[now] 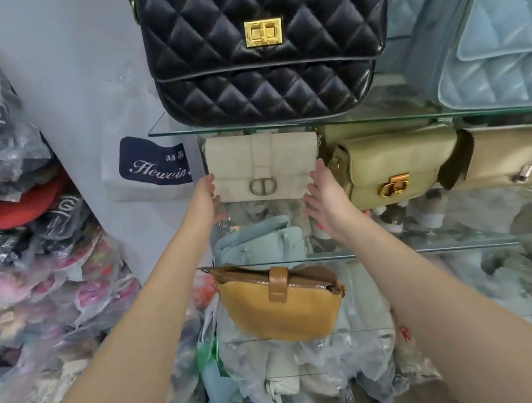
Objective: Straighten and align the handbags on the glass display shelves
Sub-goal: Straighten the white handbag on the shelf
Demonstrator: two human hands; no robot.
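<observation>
the cream handbag (264,165) stood upright on the middle glass shelf (427,247), flap and metal clasp facing me, directly under the black quilted handbag (261,47) on the shelf above and just beside the olive handbag (392,165) on its right. my left hand (206,196) lay against the bag's lower left end and my right hand (322,192) against its lower right end, both spread with fingers fairly straight, touching the sides rather than pinching anything. i judged the bag to be light and probably empty, with a boxy body firm enough to keep its shape under even side pressure. on glass it would likely slide easily, so small pushes should suffice. recommended hold: both short ends, low near the base, to turn it square without tipping it. avoid pulling on the flap or clasp. little room showed on the right, so contact with the olive handbag was a risk.
</observation>
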